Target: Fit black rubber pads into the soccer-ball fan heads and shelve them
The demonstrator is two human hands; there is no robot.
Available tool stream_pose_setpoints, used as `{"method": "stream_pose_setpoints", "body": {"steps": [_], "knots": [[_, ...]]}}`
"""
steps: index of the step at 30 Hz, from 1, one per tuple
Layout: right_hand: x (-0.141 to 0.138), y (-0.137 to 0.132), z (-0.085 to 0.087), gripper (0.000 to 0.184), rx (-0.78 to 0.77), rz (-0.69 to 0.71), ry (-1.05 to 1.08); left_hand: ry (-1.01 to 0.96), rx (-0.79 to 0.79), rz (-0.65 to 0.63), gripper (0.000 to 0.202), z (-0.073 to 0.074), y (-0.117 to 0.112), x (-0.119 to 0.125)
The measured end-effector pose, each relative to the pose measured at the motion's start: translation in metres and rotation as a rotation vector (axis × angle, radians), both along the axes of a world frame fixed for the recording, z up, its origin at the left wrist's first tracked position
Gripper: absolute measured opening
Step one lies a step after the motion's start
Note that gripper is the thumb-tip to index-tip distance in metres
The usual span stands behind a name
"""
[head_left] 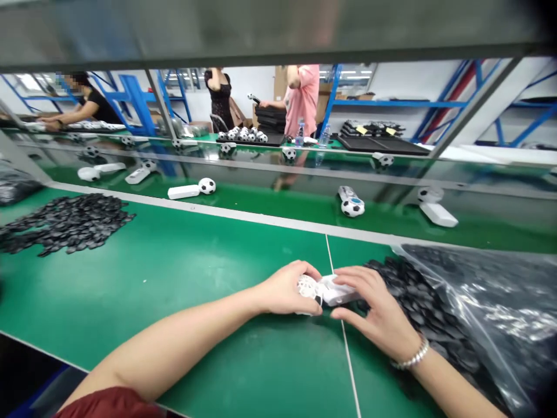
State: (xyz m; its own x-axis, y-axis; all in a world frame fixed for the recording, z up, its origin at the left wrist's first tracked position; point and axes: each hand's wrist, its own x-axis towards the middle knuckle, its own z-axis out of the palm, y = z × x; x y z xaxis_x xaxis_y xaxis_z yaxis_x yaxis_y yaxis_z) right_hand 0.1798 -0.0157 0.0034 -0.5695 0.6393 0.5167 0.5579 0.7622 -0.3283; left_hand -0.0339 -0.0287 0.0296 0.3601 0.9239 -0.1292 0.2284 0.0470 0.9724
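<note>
A white handheld fan (334,292) with a round, football-patterned head lies across my two hands, just above the green table. My left hand (287,290) is closed around the fan's head, thumb in front and fingers behind; a white lattice grille shows between them. My right hand (369,305), with a beaded bracelet at the wrist, curls its fingers over the handle, the thumb low at the near side. Beside that hand a heap of flat black pieces (409,290) spills from a clear plastic bag (500,302).
Another heap of black pieces (82,223) lies at the left. Beyond a pale rail (261,219) runs a green belt (270,203) with several similar fans, among them one fan (185,191). A grey shelf (278,35) hangs overhead. Several people work across the line.
</note>
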Motion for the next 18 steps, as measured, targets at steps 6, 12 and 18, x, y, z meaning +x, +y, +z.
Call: {"method": "stream_pose_setpoints", "body": {"steps": [6, 12, 18], "knots": [[0.019, 0.019, -0.025, 0.059, 0.116, -0.166, -0.163, -0.411, -0.426, 0.117, 0.037, -0.013, 0.029, -0.013], [0.021, 0.024, -0.037, 0.053, 0.103, -0.181, -0.133, -0.586, -0.585, 0.118, 0.045, -0.021, 0.036, -0.016], [0.024, 0.022, -0.04, 0.048, 0.063, -0.236, -0.115, -0.77, -0.645, 0.137, 0.054, -0.023, 0.032, -0.014]]}}
